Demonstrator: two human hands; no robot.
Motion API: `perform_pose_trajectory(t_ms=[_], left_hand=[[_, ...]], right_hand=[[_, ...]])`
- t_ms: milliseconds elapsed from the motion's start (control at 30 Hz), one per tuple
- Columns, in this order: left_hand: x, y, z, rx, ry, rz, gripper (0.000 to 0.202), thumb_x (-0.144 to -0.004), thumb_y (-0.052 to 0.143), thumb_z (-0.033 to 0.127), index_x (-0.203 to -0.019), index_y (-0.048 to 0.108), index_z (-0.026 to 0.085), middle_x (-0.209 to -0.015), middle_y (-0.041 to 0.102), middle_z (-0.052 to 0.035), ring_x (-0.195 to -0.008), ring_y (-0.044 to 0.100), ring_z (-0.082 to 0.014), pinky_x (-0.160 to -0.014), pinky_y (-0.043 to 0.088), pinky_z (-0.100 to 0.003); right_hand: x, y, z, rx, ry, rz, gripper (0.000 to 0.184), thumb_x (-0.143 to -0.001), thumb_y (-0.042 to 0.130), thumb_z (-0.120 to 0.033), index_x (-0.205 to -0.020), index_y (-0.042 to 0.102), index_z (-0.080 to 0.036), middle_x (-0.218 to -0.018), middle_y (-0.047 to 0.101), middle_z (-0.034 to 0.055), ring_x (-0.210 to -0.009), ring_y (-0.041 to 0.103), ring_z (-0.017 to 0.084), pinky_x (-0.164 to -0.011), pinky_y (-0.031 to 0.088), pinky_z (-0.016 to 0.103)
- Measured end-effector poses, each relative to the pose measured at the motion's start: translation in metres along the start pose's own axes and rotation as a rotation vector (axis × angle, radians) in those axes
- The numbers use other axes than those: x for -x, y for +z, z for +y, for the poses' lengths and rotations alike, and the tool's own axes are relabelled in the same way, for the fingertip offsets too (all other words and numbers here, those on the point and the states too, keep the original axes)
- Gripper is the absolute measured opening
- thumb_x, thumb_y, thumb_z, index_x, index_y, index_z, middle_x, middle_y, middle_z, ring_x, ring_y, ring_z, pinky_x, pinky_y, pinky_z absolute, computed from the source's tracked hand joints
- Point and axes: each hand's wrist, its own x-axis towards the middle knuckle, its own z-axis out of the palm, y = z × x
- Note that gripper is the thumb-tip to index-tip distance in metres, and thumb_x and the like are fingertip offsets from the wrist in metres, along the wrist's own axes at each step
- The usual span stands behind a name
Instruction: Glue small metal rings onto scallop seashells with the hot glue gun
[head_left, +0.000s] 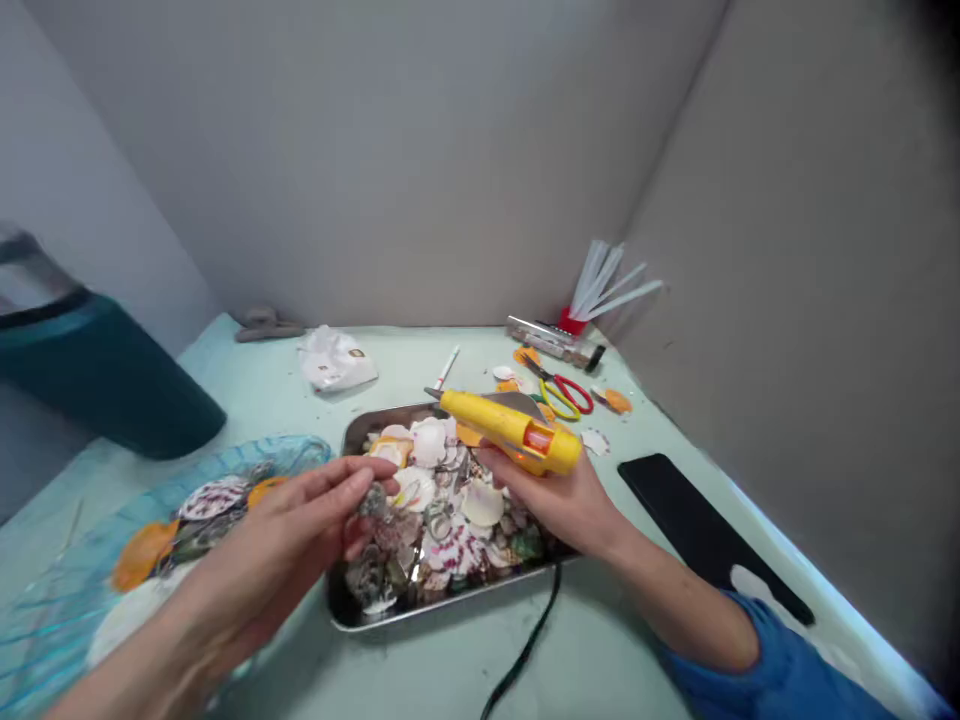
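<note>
My right hand (pixel 561 506) grips a yellow glue gun (pixel 510 430) over the metal tray (pixel 352 432), its nozzle pointing left and away. The tray is heaped with seashells (pixel 450 520). My left hand (pixel 300 535) hovers at the tray's left side, fingers pinched on a small dark shell (pixel 373 500). To the left lies a blue transparent dish (pixel 67 600) with orange and purple-striped shells stuck on it. The gun's black cord (pixel 525 650) runs toward me.
Red and yellow scissors (pixel 564 392), a red cup of glue sticks (pixel 600 290), a long box and loose shells lie at the back right. A black phone (pixel 697 530) rests right of the tray. A white crumpled bag (pixel 334 362) and a teal object (pixel 105 385) sit left.
</note>
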Motion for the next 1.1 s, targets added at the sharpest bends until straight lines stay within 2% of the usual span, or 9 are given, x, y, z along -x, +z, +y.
perform_pose_trajectory(t_ms=[167,333,433,500,567,633,733,933,1100], left_hand=[[0.005,-0.013,-0.002,-0.217,0.067,-0.035,0.031,-0.078,0.065,0.04,-0.105,0.061,0.027,-0.1,0.06,-0.0022,-0.09,0.056,-0.0207,-0.069,0.046,-0.026],[0.01,-0.019,-0.005,-0.469,0.247,0.141,0.031,-0.082,0.055,0.05,-0.103,0.065,0.03,-0.089,0.064,-0.0004,-0.074,0.055,-0.0169,-0.069,0.047,-0.025],[0.012,-0.025,-0.006,-0.343,0.264,0.231,0.03,-0.083,0.056,0.048,-0.104,0.065,0.029,-0.093,0.066,0.0006,-0.074,0.055,-0.0147,-0.067,0.047,-0.022],[0.013,-0.032,-0.007,-0.202,0.229,0.253,0.033,-0.083,0.056,0.048,-0.107,0.063,0.027,-0.101,0.065,-0.0008,-0.077,0.057,-0.0148,-0.065,0.048,-0.022],[0.014,-0.04,-0.008,-0.186,0.189,0.255,0.037,-0.082,0.056,0.049,-0.111,0.061,0.025,-0.096,0.066,-0.0023,-0.078,0.058,-0.0161,-0.064,0.049,-0.022],[0.016,-0.044,-0.01,-0.313,0.177,0.226,0.039,-0.082,0.058,0.049,-0.113,0.058,0.026,-0.083,0.065,-0.001,-0.077,0.058,-0.0166,-0.063,0.049,-0.022],[0.019,-0.042,-0.011,-0.512,0.224,0.116,0.033,-0.085,0.053,0.047,-0.112,0.055,0.028,-0.077,0.064,0.0009,-0.078,0.06,-0.0169,-0.07,0.048,-0.024],[0.023,-0.012,-0.013,-0.799,0.292,-0.108,0.025,-0.094,0.034,0.044,-0.108,0.046,0.027,-0.078,0.062,0.0021,-0.074,0.059,-0.0157,-0.07,0.045,-0.025],[0.019,0.012,-0.013,-0.966,0.41,-0.231,0.022,-0.095,0.034,0.039,-0.102,0.052,0.027,-0.078,0.064,0.0034,-0.072,0.059,-0.0143,-0.067,0.043,-0.023]], right_hand=[[-0.003,0.0,-0.001,-0.006,0.006,-0.005,0.013,-0.082,0.064,-0.034,-0.089,0.062,-0.023,-0.071,0.062,-0.0006,-0.063,0.06,0.016,-0.058,0.052,0.03],[-0.002,0.001,-0.003,0.028,0.028,-0.013,0.015,-0.081,0.065,-0.035,-0.089,0.064,-0.022,-0.069,0.063,-0.0001,-0.059,0.058,0.016,-0.054,0.051,0.031],[-0.001,0.002,-0.005,0.036,0.04,-0.026,0.017,-0.082,0.064,-0.035,-0.092,0.065,-0.022,-0.067,0.063,-0.0005,-0.057,0.058,0.016,-0.054,0.051,0.031],[0.0,0.004,-0.007,0.021,0.024,-0.041,0.018,-0.081,0.065,-0.034,-0.095,0.064,-0.023,-0.071,0.063,-0.0005,-0.058,0.058,0.015,-0.055,0.051,0.03],[0.001,0.004,-0.007,0.008,-0.001,-0.052,0.019,-0.081,0.066,-0.032,-0.096,0.063,-0.023,-0.076,0.065,0.0002,-0.062,0.06,0.016,-0.058,0.052,0.03],[0.001,0.005,-0.006,0.009,0.003,-0.056,0.017,-0.081,0.066,-0.033,-0.094,0.063,-0.023,-0.076,0.065,0.0002,-0.062,0.06,0.015,-0.057,0.052,0.029],[0.002,0.004,-0.003,0.03,0.046,-0.051,0.017,-0.081,0.065,-0.036,-0.09,0.064,-0.022,-0.066,0.062,-0.0012,-0.054,0.056,0.014,-0.05,0.049,0.027],[0.001,0.001,-0.004,0.042,0.034,-0.016,0.016,-0.081,0.065,-0.035,-0.089,0.064,-0.021,-0.069,0.063,-0.0009,-0.059,0.058,0.014,-0.053,0.05,0.026],[-0.001,-0.002,-0.004,0.023,0.017,-0.007,0.014,-0.081,0.065,-0.033,-0.086,0.063,-0.02,-0.068,0.064,-0.0011,-0.059,0.06,0.014,-0.055,0.052,0.026]])
